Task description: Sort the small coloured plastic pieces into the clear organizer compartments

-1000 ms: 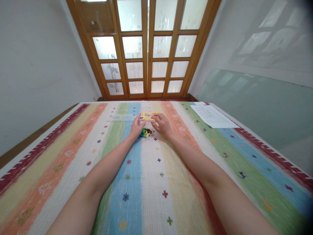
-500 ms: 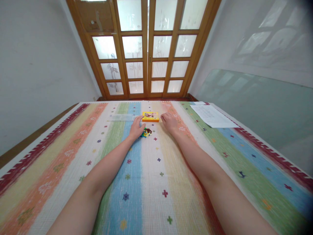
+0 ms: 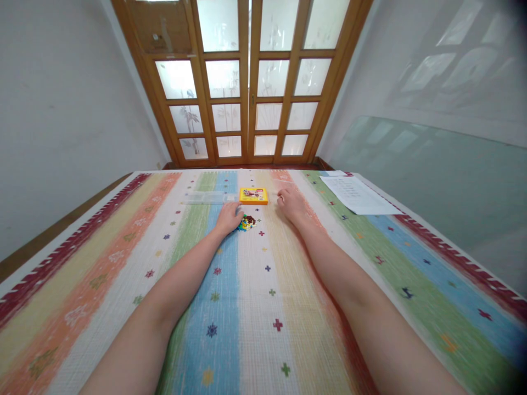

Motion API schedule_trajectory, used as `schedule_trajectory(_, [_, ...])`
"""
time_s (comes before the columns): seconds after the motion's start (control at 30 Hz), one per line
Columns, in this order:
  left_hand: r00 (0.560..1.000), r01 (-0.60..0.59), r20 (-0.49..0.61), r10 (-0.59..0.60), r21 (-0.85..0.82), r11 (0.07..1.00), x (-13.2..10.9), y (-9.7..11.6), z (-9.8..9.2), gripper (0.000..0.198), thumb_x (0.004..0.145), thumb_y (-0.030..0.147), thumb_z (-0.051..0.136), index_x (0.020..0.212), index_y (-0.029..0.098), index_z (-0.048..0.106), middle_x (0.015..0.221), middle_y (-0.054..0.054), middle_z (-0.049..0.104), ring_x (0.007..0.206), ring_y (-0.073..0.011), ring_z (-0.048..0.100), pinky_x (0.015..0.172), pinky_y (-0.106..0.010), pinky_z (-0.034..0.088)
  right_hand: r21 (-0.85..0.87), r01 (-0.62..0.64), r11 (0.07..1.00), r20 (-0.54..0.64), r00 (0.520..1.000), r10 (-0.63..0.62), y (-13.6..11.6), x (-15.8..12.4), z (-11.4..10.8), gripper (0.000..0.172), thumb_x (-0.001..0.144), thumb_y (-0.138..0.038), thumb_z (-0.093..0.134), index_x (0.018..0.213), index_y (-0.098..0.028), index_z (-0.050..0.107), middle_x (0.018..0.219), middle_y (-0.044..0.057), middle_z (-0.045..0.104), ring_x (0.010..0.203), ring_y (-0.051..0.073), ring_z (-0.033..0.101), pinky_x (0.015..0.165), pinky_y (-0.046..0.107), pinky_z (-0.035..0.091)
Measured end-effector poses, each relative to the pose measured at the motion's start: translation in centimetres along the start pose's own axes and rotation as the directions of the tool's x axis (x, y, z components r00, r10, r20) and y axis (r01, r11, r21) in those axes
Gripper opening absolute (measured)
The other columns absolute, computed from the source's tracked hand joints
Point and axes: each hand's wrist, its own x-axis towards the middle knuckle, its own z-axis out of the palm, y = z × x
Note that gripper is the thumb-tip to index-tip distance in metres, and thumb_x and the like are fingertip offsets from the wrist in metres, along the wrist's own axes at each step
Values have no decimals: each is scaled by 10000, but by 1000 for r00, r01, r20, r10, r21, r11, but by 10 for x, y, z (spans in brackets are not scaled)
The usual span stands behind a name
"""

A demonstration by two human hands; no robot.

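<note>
My left hand (image 3: 229, 218) rests low over the cloth, its thumb and fingers a little apart and no object visible in it. Right beside it lies a small heap of colourful toy bricks (image 3: 248, 221), mostly brown, yellow, green and blue. Just beyond sits a flat yellow box (image 3: 253, 196) with a picture on its top. To the right of that box, my right hand (image 3: 291, 203) is closed with curled fingers. What they grip is too small to make out; a faint clear edge shows just past them.
A clear plastic case (image 3: 206, 197) lies left of the yellow box. White printed sheets (image 3: 356, 195) lie at the table's far right. The striped tablecloth (image 3: 255, 307) covers the table, with wooden glass-paned doors (image 3: 249, 131) behind it.
My right hand has moved slightly right, away from the yellow box. My left hand has drawn back a little from the box's near left corner. The brick heap and box stay put.
</note>
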Motion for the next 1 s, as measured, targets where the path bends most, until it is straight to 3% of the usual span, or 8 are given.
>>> schedule_trajectory(0.13, [1000, 13, 13, -13, 9, 1000, 0, 1, 0, 426, 905, 284, 601, 1311, 176, 671, 1321, -136, 694, 1265, -306, 603, 1162, -513, 422, 44, 109, 993, 99, 989, -113, -25, -5, 5, 334, 1000, -283, 500, 1271, -199, 677, 1258, 132, 687, 1171, 291, 602, 1046, 418, 452])
schedule_trajectory(0.3, [998, 47, 48, -50, 65, 997, -1, 4, -1, 453, 936, 286, 581, 1369, 169, 638, 1382, -125, 670, 1308, -277, 588, 1192, -445, 406, 14, -7, 1000, 170, 985, 4, -32, -7, 8, 434, 1016, -328, 516, 1418, -183, 592, 1302, 144, 679, 1166, 278, 618, 1027, 380, 451])
schedule_trajectory(0.47, [995, 57, 75, -63, 85, 995, -1, 6, -2, 481, 942, 285, 578, 1404, 155, 613, 1414, -125, 653, 1328, -271, 580, 1194, -422, 405, 19, -60, 998, 193, 980, 55, -25, -6, 7, 412, 1043, -337, 451, 1373, -163, 626, 1127, 131, 740, 1032, 265, 654, 962, 370, 465])
schedule_trajectory(0.73, [992, 68, 100, -77, 90, 994, 0, 3, 1, 544, 938, 317, 599, 1455, 151, 579, 1442, -126, 640, 1332, -276, 590, 1182, -404, 419, -45, 85, 995, 210, 975, -74, -35, -6, 11, 416, 1007, -330, 554, 1384, -174, 631, 1344, 157, 663, 1260, 314, 546, 1093, 432, 386])
schedule_trajectory(1.0, [992, 76, 96, -81, 62, 995, 0, 4, 0, 560, 924, 328, 617, 1459, 168, 578, 1470, -118, 623, 1357, -278, 577, 1199, -414, 408, -135, 102, 986, 215, 974, -71, -46, -9, 6, 363, 1000, -305, 554, 1322, -176, 662, 1279, 173, 687, 1230, 350, 525, 1064, 474, 365])
